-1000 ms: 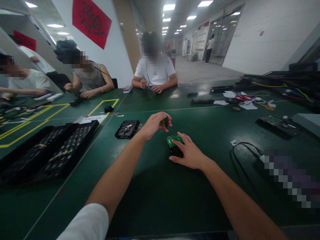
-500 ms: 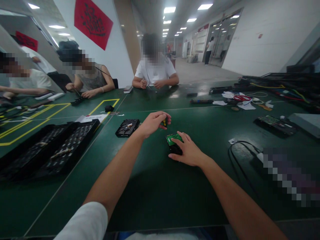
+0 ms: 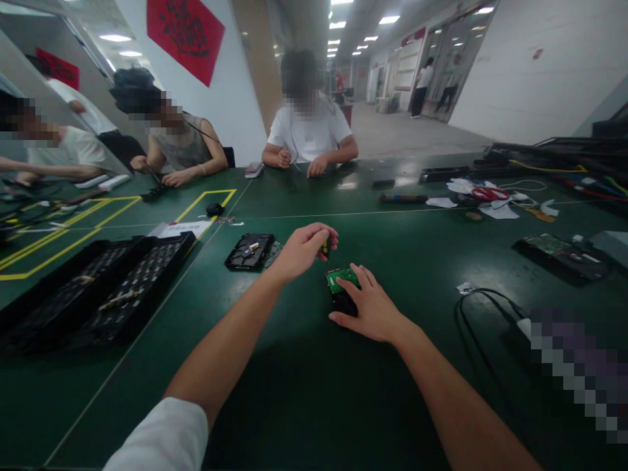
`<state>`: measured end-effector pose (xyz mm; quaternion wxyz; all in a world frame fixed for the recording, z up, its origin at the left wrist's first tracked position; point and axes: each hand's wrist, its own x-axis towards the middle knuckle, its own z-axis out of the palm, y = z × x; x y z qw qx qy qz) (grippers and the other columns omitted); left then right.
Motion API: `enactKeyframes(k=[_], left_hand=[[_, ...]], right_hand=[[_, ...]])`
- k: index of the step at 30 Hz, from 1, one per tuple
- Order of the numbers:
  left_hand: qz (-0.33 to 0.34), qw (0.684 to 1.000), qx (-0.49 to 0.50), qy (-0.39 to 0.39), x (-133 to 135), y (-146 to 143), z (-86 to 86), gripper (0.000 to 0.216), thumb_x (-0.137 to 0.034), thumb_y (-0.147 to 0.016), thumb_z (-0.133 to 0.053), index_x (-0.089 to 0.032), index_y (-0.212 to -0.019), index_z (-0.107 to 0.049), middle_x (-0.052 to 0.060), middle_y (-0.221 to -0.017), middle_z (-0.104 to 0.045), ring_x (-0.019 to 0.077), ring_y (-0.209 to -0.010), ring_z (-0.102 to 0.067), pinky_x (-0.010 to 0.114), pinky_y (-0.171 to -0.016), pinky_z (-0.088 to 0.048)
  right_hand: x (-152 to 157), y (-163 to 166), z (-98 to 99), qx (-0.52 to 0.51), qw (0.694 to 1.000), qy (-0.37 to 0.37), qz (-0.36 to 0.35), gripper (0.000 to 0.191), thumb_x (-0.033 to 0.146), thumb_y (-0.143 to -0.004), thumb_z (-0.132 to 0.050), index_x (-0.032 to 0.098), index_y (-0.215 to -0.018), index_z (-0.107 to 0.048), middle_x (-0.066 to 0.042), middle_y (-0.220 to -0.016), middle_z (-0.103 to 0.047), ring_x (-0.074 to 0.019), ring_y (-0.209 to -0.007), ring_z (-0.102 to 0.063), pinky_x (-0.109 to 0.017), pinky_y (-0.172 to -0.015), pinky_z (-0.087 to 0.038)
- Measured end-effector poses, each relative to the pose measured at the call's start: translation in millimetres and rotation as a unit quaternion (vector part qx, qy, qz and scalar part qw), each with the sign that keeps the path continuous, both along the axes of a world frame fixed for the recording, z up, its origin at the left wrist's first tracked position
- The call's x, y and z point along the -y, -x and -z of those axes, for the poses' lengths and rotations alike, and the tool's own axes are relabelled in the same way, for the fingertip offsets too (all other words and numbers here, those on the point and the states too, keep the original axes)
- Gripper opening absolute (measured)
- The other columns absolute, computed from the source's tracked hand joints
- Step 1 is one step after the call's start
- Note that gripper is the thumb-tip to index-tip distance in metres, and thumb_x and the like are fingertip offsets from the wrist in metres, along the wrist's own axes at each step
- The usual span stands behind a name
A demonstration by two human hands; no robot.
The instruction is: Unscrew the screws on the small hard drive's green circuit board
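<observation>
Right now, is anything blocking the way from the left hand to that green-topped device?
Nothing visible stands between the left hand, holding a yellow-and-black item, and the green-topped device. The right hand covers only the device's right side.

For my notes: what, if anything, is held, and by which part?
Left hand: yellow-black object, held part hidden. Right hand: fingers over a green-topped device; grip unclear.

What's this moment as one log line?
left hand: holds yellow-black tool; right hand: holds hard drive; hard drive: on table, green side up
</observation>
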<state>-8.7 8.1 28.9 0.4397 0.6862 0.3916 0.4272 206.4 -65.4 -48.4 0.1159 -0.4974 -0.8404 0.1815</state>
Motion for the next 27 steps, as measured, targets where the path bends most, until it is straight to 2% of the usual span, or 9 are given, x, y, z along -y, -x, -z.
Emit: enactKeyframes(k=[6, 17, 27], left_hand=[[-0.025, 0.999, 0.022, 0.005, -3.2, 0.7, 2.9, 0.03, -0.039, -0.1, -0.049, -0.017, -0.102, -0.069, 0.008, -0.095, -0.071, 0.0169, -0.083, -0.067, 0.023, -0.06, -0.053], [0.004, 1.0, 0.004, 0.016, -4.8, -2.4, -1.1, 0.03, -0.039, -0.101, -0.049, -0.016, -0.102, -0.069, 0.008, -0.097, -0.071, 0.0173, -0.085, -0.066, 0.024, -0.063, -0.053], [0.028, 0.999, 0.016, 0.042, -7.1, 4.5, -1.6, 0.03, -0.04, -0.099, -0.053, -0.017, -0.104, -0.07, 0.009, -0.1, -0.071, 0.0197, -0.091, -0.067, 0.026, -0.065, -0.055]], right_hand=[[-2.7, -0.2, 2.7, -0.01, 1.0, -0.001, 0.0, 0.092, 0.085, -0.086, -0.051, 0.029, -0.158, -0.041, -0.012, -0.174, -0.012, -0.0442, -0.159, -0.005, -0.065, -0.124, -0.022], [-5.0, -1.4, 5.2, -0.012, 1.0, -0.002, -0.003, 0.089, 0.082, -0.087, -0.053, 0.03, -0.158, -0.041, -0.009, -0.174, -0.012, -0.0449, -0.159, -0.006, -0.065, -0.124, -0.024], [-3.6, -1.1, 4.7, -0.015, 1.0, -0.014, -0.003, 0.091, 0.084, -0.086, -0.052, 0.027, -0.156, -0.044, -0.014, -0.173, -0.015, -0.0445, -0.159, -0.008, -0.063, -0.125, -0.023]])
